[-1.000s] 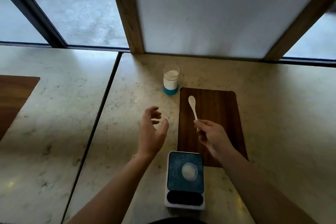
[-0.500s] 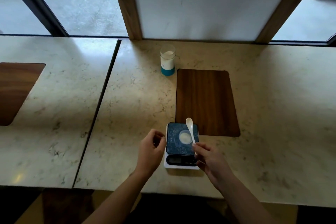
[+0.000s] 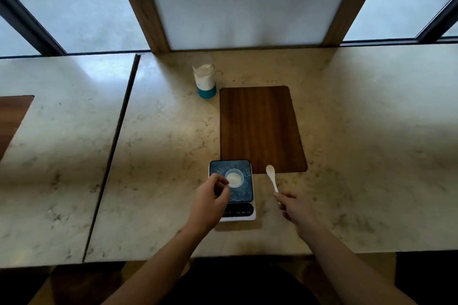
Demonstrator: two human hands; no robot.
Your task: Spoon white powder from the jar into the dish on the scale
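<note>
Right hand [image 3: 298,208]: nearest the viewer, pinched around the handle end of a white plastic spoon [image 3: 271,178]. The spoon's bowl points away from the person and lies over the counter just right of the scale, at the near edge of the wooden mat. Whether the bowl carries powder cannot be told.

Left hand [image 3: 210,197]: fingers curled narrow, fingertips at the near left rim of the dish; contact looks likely but is not certain. It holds nothing else.

Step in hand, as judged: steadying the dish between scoops. Advice: touch the rim only lightly or let go before reading the weight, keep the spoon level on the way back, and tip it low over the dish centre.

Digital scale [image 3: 233,189]: white body, dark speckled platform, display strip at the near edge, partly covered by the left hand.

Dish [image 3: 234,177]: small, round, clear, centred on the platform; holds a shallow layer of white powder.

Wooden mat [image 3: 260,129]: bare, beyond the scale.

Jar [image 3: 205,77]: clear glass, teal base, no lid, standing upright just past the mat's far left corner, well apart from both hands; white powder fills most of it.
</note>
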